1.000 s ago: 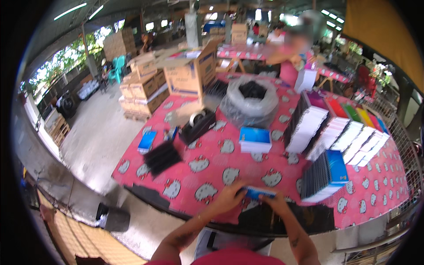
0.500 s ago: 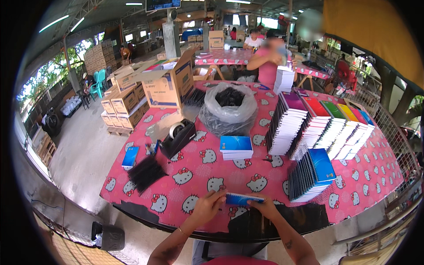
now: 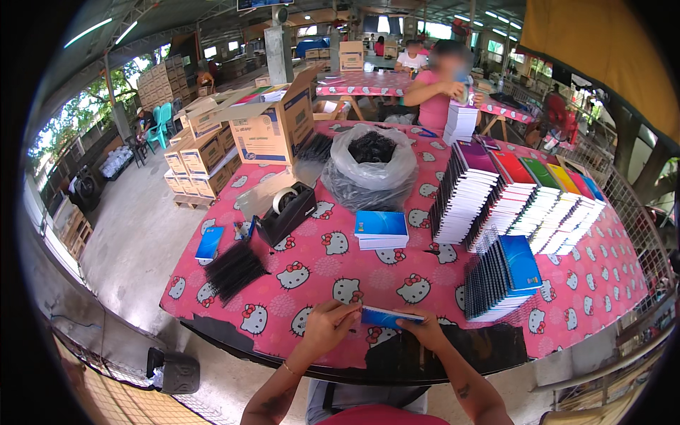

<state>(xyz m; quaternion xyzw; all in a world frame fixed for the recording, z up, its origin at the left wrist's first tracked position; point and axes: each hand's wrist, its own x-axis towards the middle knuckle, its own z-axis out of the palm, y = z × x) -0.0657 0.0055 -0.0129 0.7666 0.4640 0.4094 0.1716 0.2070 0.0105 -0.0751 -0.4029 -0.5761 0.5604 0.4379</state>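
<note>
A small blue-covered notepad (image 3: 381, 316), tilted with its white page edge up, is held low over the near edge of the table. My right hand (image 3: 423, 329) grips its right end, thumb on the cover. At the notepad's left end my left hand (image 3: 328, 331) is closed in a pinch; whatever lies between the fingertips is too small to make out. Beyond my hands is a short stack of blue notepads (image 3: 381, 224). Thin black binding coils (image 3: 234, 272) lie in a pile to the left, beside a single blue notepad (image 3: 210, 243).
A black tape dispenser (image 3: 287, 216), a plastic bag of black coils (image 3: 372, 166) and an open carton (image 3: 273, 131) stand farther back. Coil-bound blue notebooks (image 3: 499, 280) and tall coloured stacks (image 3: 471, 184) fill the right. A person in pink (image 3: 435, 99) works across the table.
My left hand has shifted slightly left, its fingers now more bunched at the notepad's end. My right hand keeps its grip. The view has shifted slightly.
</note>
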